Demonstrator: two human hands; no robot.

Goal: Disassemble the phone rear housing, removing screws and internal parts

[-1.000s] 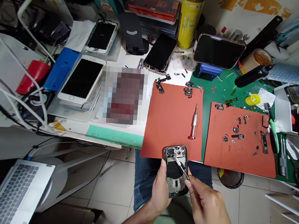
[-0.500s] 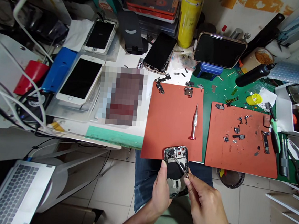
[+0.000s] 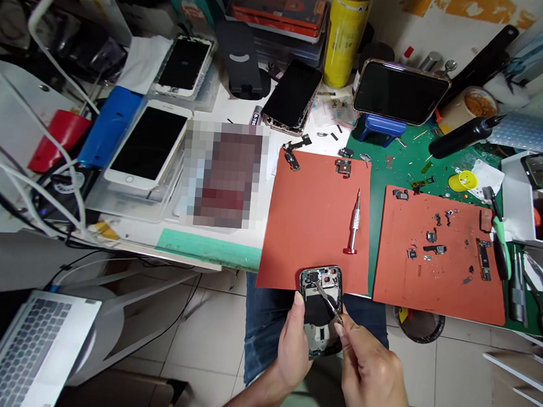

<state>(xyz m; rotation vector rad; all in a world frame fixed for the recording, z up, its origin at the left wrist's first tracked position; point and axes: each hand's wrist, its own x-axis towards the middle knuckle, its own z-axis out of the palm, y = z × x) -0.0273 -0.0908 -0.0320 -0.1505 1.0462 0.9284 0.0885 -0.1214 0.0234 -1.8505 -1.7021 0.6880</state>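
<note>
My left hand (image 3: 294,343) is wrapped round the left side of an opened phone housing (image 3: 321,335), which is tilted over my lap at the mat's front edge. Pinched in my right hand (image 3: 367,361) are metal tweezers (image 3: 329,301), their tips at a small dark part near the top left of the housing. A screwdriver (image 3: 355,226) with a red end lies on the left orange mat (image 3: 311,213). Small phone parts (image 3: 343,167) sit at that mat's top edge.
The right orange mat (image 3: 438,292) bears several tiny parts. Behind stand a phone on a blue stand (image 3: 383,129) and a yellow can (image 3: 346,40). A white phone (image 3: 149,144) lies at left, and a laptop (image 3: 29,347) is lower left.
</note>
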